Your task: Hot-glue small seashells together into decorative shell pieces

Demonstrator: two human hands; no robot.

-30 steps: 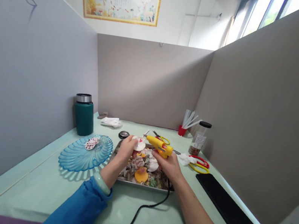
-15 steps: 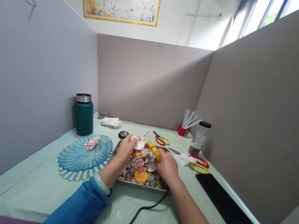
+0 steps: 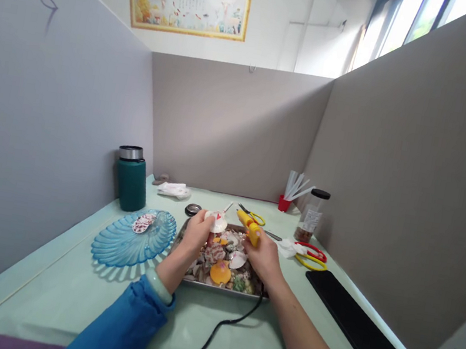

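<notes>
My left hand (image 3: pixel 195 235) is closed round a white scallop shell (image 3: pixel 217 221) with a red mark, held above a metal tray (image 3: pixel 218 287) full of coloured shells. My right hand (image 3: pixel 262 257) grips a yellow glue gun (image 3: pixel 250 227), its nozzle pointing up and left, a short gap from the shell. The gun's black cord (image 3: pixel 220 328) runs down toward me across the table. A blue glass shell-shaped dish (image 3: pixel 123 242) lies left of the tray with one patterned shell (image 3: pixel 143 223) on it.
A dark green flask (image 3: pixel 131 178) stands at the back left. Scissors (image 3: pixel 311 256) lie on a tissue to the right, near a jar (image 3: pixel 311 216), a red cup of white sticks (image 3: pixel 289 193) and a black phone (image 3: pixel 354 320). Grey partition walls enclose three sides.
The glue gun dropped low over the tray half a second ago, then rose again with its nozzle tilted up near the shell. My left hand and the shell stayed almost still.
</notes>
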